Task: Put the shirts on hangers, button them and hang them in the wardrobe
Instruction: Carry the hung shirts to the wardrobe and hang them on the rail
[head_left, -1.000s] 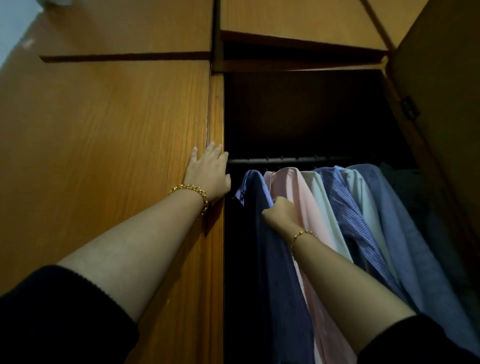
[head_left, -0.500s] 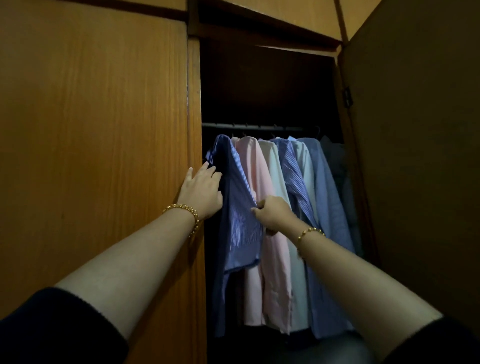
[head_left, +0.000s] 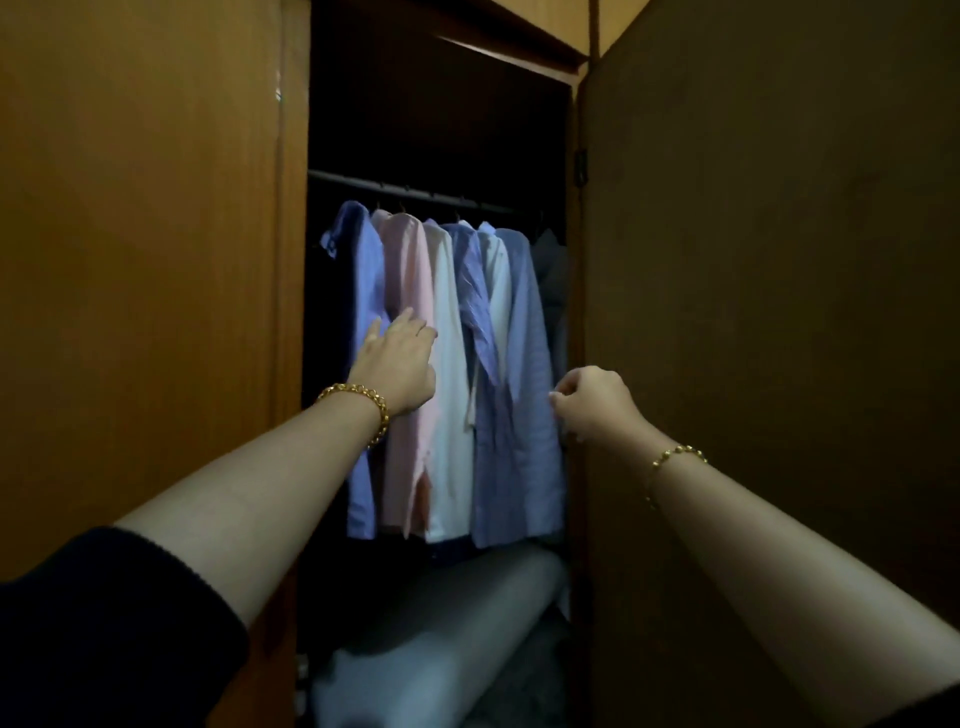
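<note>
My left hand (head_left: 399, 364) is open, fingers straight and close together. They lie flat against the hanging shirts, where the light-blue striped shirt (head_left: 363, 291) at the left end of the row meets the pale pink shirt (head_left: 410, 270) beside it. My right hand (head_left: 597, 402) is over at the right side of the opening with its fingers curled in. It sits just beside the side seam of the plain light-blue shirt (head_left: 524, 431) and the near edge of the open wooden wardrobe door (head_left: 779, 312). I cannot tell whether it is pinching the cloth, touching the door or holding nothing.

The shirts all hang inside the wooden wardrobe on a dark metal rail (head_left: 415, 193), packed shoulder to shoulder. Between the pink shirt and the plain light-blue one hang a white shirt (head_left: 449, 374), a blue fine-patterned shirt (head_left: 471, 280) and another whitish shirt (head_left: 497, 275). A dark grey garment (head_left: 553, 265) hangs at the far right, mostly in shadow.

The closed wooden door (head_left: 140, 260) fills the left side. Below the shirt hems lies a pale grey rolled bundle (head_left: 441, 623). I wear a gold beaded bracelet (head_left: 363, 408) on my left wrist, a thinner gold bracelet (head_left: 675, 457) on my right, and black sleeves (head_left: 104, 623) pushed up my forearms.
</note>
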